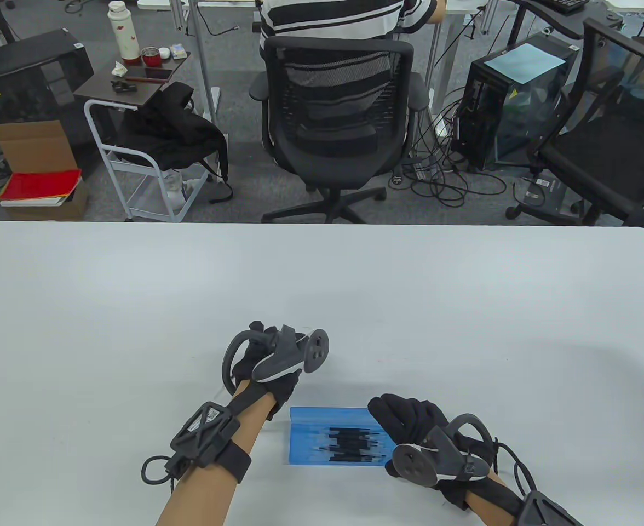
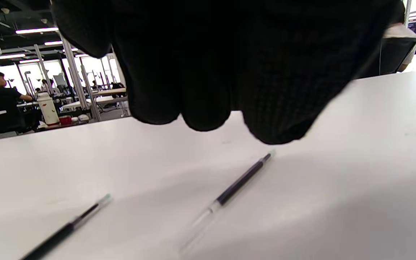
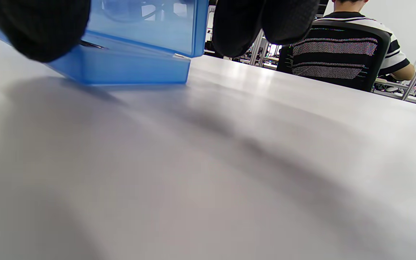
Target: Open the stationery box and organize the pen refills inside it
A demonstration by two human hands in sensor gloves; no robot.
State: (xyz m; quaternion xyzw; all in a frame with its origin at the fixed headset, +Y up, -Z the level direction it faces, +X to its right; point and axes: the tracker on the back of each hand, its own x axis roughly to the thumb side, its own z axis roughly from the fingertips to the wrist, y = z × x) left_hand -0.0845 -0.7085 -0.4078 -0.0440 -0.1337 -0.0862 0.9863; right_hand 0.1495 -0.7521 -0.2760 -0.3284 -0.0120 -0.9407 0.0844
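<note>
Left hand (image 1: 264,359) sits at 11 o'clock from the blue stationery box (image 1: 314,438), hovering low over the white table (image 1: 322,285). In the left wrist view its gloved fingers (image 2: 200,90) hang loosely curled above the surface and grasp nothing; two pen refills lie on the table beneath them, one (image 2: 242,180) close under the fingertips and another (image 2: 67,227) toward 8 o'clock from it, well apart. These two refills are hidden under the hand in the table view.

Right hand (image 1: 409,424) is at the 3 o'clock end of the box. In the right wrist view the lid (image 3: 150,25) stands raised above the tray (image 3: 121,66), with the gloved fingers (image 3: 262,21) against the lid's end; whether they clasp the lid or merely touch it cannot be told.

Inside the tray, a bundle of dark refills (image 1: 349,441) lies lengthwise, running 9 to 3 o'clock. The box rests near the 6 o'clock edge of the table.

Beyond the 12 o'clock edge, a seated person in a striped shirt (image 1: 330,16) occupies a black mesh chair (image 1: 335,109).
</note>
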